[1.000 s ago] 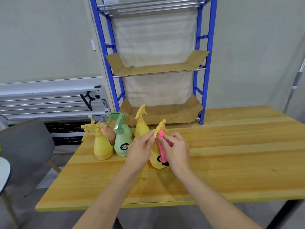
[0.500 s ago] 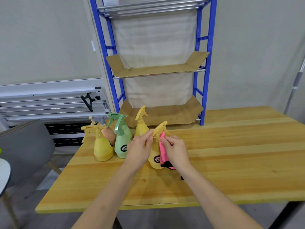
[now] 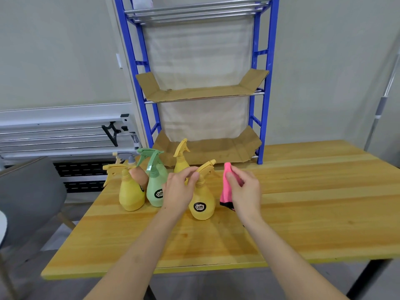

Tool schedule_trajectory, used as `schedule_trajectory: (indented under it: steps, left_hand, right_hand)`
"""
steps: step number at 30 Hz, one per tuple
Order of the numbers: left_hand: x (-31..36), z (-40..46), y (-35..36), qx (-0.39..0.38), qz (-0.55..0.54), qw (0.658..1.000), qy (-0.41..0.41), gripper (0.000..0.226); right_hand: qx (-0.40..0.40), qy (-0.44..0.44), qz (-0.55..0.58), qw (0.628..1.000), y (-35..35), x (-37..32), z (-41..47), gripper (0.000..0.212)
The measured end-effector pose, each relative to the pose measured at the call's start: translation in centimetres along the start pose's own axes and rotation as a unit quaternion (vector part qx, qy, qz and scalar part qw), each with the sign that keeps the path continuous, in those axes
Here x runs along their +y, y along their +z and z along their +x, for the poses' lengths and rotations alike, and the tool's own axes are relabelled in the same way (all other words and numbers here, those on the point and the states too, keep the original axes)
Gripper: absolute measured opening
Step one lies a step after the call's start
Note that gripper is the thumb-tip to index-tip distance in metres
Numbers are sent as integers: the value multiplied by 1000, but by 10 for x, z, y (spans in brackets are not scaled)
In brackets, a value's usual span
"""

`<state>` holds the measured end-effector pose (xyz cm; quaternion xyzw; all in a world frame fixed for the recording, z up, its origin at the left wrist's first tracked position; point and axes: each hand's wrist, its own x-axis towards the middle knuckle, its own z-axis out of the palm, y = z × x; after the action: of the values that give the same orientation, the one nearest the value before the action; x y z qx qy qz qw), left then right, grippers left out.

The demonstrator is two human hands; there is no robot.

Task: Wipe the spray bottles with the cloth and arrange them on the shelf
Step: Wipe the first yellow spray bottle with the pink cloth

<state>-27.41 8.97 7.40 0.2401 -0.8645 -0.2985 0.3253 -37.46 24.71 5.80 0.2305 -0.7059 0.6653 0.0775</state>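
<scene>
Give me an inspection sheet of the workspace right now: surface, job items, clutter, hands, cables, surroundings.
Surface: wooden table, bottles grouped at its far left.
Job's things: front yellow bottle upright; pink cloth beside it, apart; green bottle, other bottles behind; blue shelf with bare cardboard liners.
Clutter: nothing seen.
Hands: left hand pinches the front bottle's sprayer; right hand holds the cloth.
Cables: nothing seen.
Surroundings: grey chair at left, plain wall.
</scene>
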Motion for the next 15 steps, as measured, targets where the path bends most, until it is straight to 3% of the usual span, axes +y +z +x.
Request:
schedule_trajectory:
  steps: [2, 6, 15]
  left_hand:
    - [-5, 5, 4, -11, -3, 1000, 4, 39]
    - [-10, 13, 4, -21, 19, 1000, 10, 25]
    - [-23, 20, 5, -17, 1, 1000, -2, 26]
  right_hand:
    - [-46, -18, -20, 999, 7, -1, 9, 31]
    - [-131, -21, -44, 990, 21, 0, 20, 23]
    - [-221, -48, -169, 959, 6, 18, 26, 27]
